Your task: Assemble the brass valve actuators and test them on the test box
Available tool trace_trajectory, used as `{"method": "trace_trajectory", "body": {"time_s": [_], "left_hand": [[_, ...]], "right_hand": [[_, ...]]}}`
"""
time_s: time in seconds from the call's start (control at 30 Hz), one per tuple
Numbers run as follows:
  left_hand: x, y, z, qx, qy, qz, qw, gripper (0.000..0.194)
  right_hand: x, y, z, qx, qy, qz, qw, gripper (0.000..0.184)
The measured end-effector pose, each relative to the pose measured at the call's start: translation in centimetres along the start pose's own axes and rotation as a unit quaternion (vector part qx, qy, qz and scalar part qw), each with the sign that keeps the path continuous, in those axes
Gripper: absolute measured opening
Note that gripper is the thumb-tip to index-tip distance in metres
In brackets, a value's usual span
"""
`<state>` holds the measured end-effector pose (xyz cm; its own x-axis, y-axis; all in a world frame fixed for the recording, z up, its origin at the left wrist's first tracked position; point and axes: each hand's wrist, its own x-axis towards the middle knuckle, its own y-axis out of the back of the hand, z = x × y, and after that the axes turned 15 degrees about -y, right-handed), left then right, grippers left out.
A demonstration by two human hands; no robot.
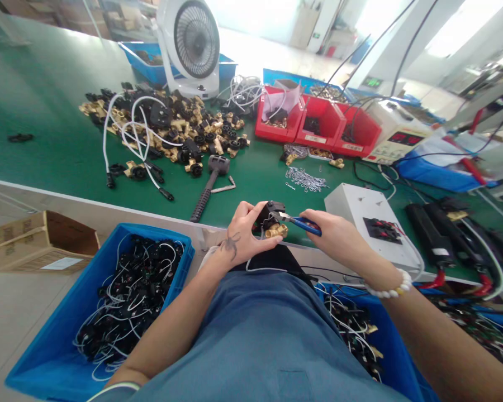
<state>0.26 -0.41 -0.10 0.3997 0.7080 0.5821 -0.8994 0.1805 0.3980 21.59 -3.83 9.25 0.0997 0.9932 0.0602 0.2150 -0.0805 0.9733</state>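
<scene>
Steadying the black box [277, 207] with its brass fitting [275, 230], my left hand [243, 231] curls around it, thumb along the fitting, fingers at the far side. My right hand [333, 231] is closed around the blue handles of the pliers [305, 224], whose nose meets the box from the right; I can't tell whether the jaws pinch anything there. The piece sits between my two hands, near the close edge of the green table [257, 178], and a pale cable [266, 269] trails below my grip.

This one looks partly done: box and fitting are already together, but whether a clip is seated I can't tell. Loose metal clips [305, 180] lie beyond my grip, slightly right, and a big heap of brass fittings [180, 123] waits beyond and left. Below left, a blue bin [54, 335] is full of cabled boxes [126, 301]. The bin [392, 335] below right holds similar boxes, some showing brass, perhaps finished ones. Plenty seems left.
</scene>
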Motion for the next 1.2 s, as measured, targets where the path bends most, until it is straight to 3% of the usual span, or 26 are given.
{"method": "trace_trajectory", "body": {"time_s": [0.07, 0.13, 0.2, 0.33, 0.37, 0.5, 0.53, 0.57, 0.7, 0.83, 0.97, 1.07, 1.2], "left_hand": [[0.0, 0.0, 0.0, 0.001, -0.001, 0.001, 1.0, 0.075], [0.0, -0.1, 0.0, 0.002, -0.004, 0.002, 1.0, 0.075], [-0.1, -0.1, 0.0, 0.004, -0.008, 0.003, 1.0, 0.075], [-0.2, -0.2, 0.0, 0.007, -0.012, 0.007, 1.0, 0.075], [-0.2, -0.2, 0.0, 0.008, -0.013, 0.008, 1.0, 0.075], [-0.2, -0.2, 0.0, 0.013, -0.019, 0.01, 1.0, 0.075], [-0.2, -0.3, 0.0, 0.016, -0.021, 0.01, 1.0, 0.074], [-0.2, -0.3, 0.0, 0.019, -0.022, 0.01, 1.0, 0.074], [-0.1, -0.4, 0.0, 0.034, -0.027, 0.011, 0.999, 0.074], [0.0, -0.7, 0.4, 0.06, -0.029, 0.02, 0.998, 0.074], [0.1, -1.0, 0.9, 0.076, -0.042, 0.039, 0.996, 0.061], [0.1, -1.2, 1.0, 0.073, -0.047, 0.055, 0.995, 0.047], [-0.1, -1.4, 0.9, 0.052, -0.051, 0.063, 0.995, 0.038]], "right_hand": [[0.2, 0.1, 0.3, 0.037, -0.008, 0.051, 0.998, 0.021], [0.3, 0.2, 0.5, 0.121, -0.031, 0.17, 0.978, 0.018], [0.3, 0.2, 0.5, 0.151, -0.033, 0.205, 0.967, 0.017], [0.3, 0.0, 0.5, 0.003, 0.013, 0.001, 1.0, 0.022], [0.3, 0.0, 0.5, -0.012, 0.015, -0.006, 1.0, 0.024], [0.0, 0.2, 0.4, 0.103, -0.018, 0.181, 0.978, 0.021], [-0.1, 0.0, 0.3, 0.119, -0.022, 0.199, 0.972, 0.02], [-0.2, -0.2, 0.3, 0.11, -0.021, 0.186, 0.976, 0.019], [-0.2, -0.8, 0.1, -0.01, 0.008, -0.016, 1.0, 0.019], [0.3, -0.6, -0.6, 0.156, 0.007, -0.06, 0.986, 0.029], [0.9, -1.0, -1.3, 0.262, 0.059, -0.197, 0.943, 0.044], [1.2, -1.8, -1.1, 0.301, 0.058, -0.233, 0.923, 0.045], [1.4, -2.3, -0.5, 0.347, 0.063, -0.234, 0.906, 0.049]]}}
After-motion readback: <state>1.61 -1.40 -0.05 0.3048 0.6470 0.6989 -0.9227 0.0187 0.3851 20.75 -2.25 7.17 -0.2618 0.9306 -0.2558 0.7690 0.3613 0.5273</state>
